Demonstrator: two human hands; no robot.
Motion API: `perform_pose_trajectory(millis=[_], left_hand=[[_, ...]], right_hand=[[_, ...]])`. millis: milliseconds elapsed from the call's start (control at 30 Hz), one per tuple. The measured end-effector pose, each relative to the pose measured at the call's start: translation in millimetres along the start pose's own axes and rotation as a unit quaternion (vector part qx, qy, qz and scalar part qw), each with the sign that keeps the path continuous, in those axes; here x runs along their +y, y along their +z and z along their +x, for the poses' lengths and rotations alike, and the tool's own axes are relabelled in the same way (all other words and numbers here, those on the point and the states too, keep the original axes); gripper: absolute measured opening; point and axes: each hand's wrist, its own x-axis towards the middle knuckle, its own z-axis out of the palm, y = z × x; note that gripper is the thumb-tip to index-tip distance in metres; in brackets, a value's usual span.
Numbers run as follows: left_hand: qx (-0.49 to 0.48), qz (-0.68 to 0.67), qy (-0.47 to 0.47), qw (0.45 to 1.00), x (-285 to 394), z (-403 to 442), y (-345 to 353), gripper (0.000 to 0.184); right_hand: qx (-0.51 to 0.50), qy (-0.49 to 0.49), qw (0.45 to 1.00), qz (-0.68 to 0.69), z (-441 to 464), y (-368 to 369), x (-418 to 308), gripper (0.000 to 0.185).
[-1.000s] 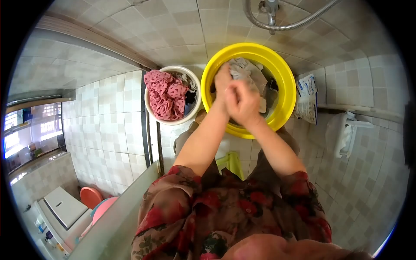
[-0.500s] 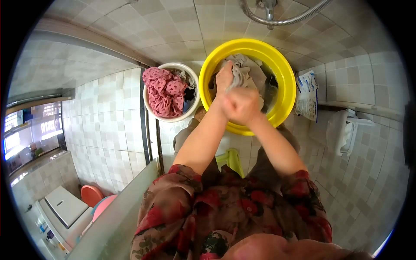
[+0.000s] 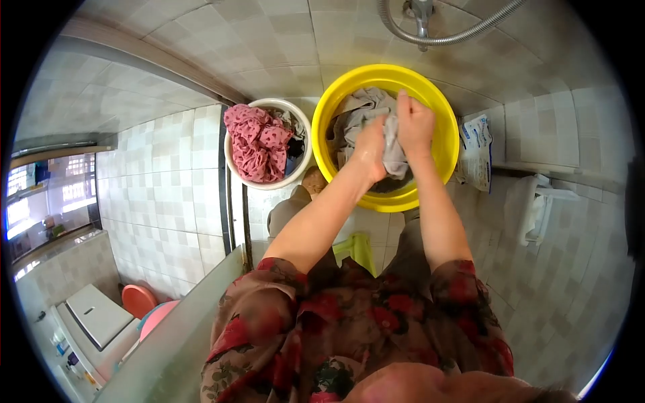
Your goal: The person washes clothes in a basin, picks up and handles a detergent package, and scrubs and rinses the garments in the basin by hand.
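A wet, light grey garment [image 3: 366, 103] lies bunched in a large yellow basin [image 3: 440, 181], part of it lifted between my hands. My left hand [image 3: 369, 146] grips one fold of it over the middle of the basin. Just to the right, my right hand [image 3: 415, 126] is closed in a fist on the same cloth, at about the same height. A strip of the cloth hangs down between the two hands. Darker cloth or water shows low in the basin, partly hidden by my wrists.
Left of the basin stands a white bucket [image 3: 306, 158] heaped with pink patterned cloth [image 3: 257, 144]. A printed plastic bag [image 3: 477, 154] leans at the right. A green stool [image 3: 361, 252] is between my legs. A shower hose [image 3: 457, 38] hangs on the wall above.
My hands were close together, the right over the left wrist. The right hand has moved right and away, the left slightly down, and the cloth is now stretched between them.
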Motion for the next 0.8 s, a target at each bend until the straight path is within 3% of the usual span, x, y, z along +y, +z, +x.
perform_pose_trajectory(millis=[33, 100, 233, 300, 333, 400, 467, 567, 633, 700, 800], left_hand=[[0.002, 0.001, 0.001, 1.000, 5, -4, 2, 0.026], [-0.087, 0.004, -0.025, 0.996, 15, -3, 4, 0.027], [-0.103, -0.108, -0.004, 0.989, 28, 13, -1, 0.034], [-0.094, -0.122, 0.015, 0.988, 35, 12, -2, 0.035], [-0.083, -0.132, 0.031, 0.987, 38, 10, -3, 0.036], [-0.030, -0.118, 0.035, 0.992, 41, 10, -7, 0.037], [-0.053, -0.150, 0.050, 0.986, 42, 17, -14, 0.038], [-0.017, -0.143, 0.080, 0.986, 39, 18, -18, 0.036], [-0.004, -0.103, 0.079, 0.992, 41, 11, -10, 0.032], [0.006, -0.066, 0.079, 0.995, 37, 11, -9, 0.028], [-0.081, -0.038, 0.099, 0.991, 19, 24, -15, 0.020]], right_hand=[[-0.001, 0.001, 1.000, 0.002, -1, -2, -6, 0.037], [0.040, -0.093, 0.993, 0.062, -3, -9, -12, 0.043], [-0.022, 0.004, 0.995, 0.098, 16, -20, 11, 0.040], [-0.110, -0.110, 0.978, 0.138, 13, -19, 7, 0.044], [-0.114, -0.112, 0.978, 0.137, 9, -18, 3, 0.044], [-0.235, -0.233, 0.938, 0.098, -2, -15, -7, 0.059], [-0.267, -0.228, 0.934, 0.059, -9, -16, -12, 0.069], [-0.248, -0.199, 0.948, -0.012, -14, -14, -18, 0.059], [-0.263, -0.089, 0.961, -0.008, -10, -17, -16, 0.043], [-0.255, -0.054, 0.965, -0.032, -5, -22, -13, 0.035], [-0.213, -0.035, 0.976, -0.030, -5, -20, 5, 0.022]])
